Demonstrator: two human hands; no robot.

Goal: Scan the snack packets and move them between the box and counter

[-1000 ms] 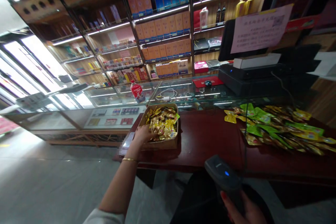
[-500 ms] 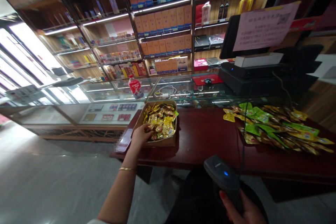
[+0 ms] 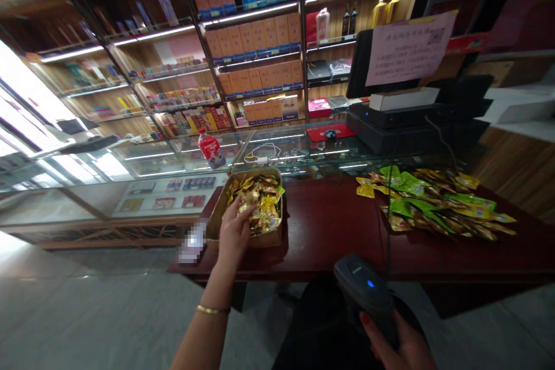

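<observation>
My left hand is over the near left part of an open cardboard box, its fingers spread on the snack packets inside. These packets are small, shiny, gold and yellow. My right hand is wrapped round the handle of a dark barcode scanner, which shows a blue light on top. The scanner is held in front of the table's near edge. To the right, a loose heap of gold and green packets lies on the table, apart from both hands.
The dark red table stands against a glass display counter. A phone-like flat object lies left of the box. On the counter are a red bottle, a mouse and a monitor with a paper sign. A cable hangs near the heap.
My left hand has moved slightly deeper over the box, and its fingers have gone from bunched to spread. The scanner stays in my right hand. The whole view has shifted a little.
</observation>
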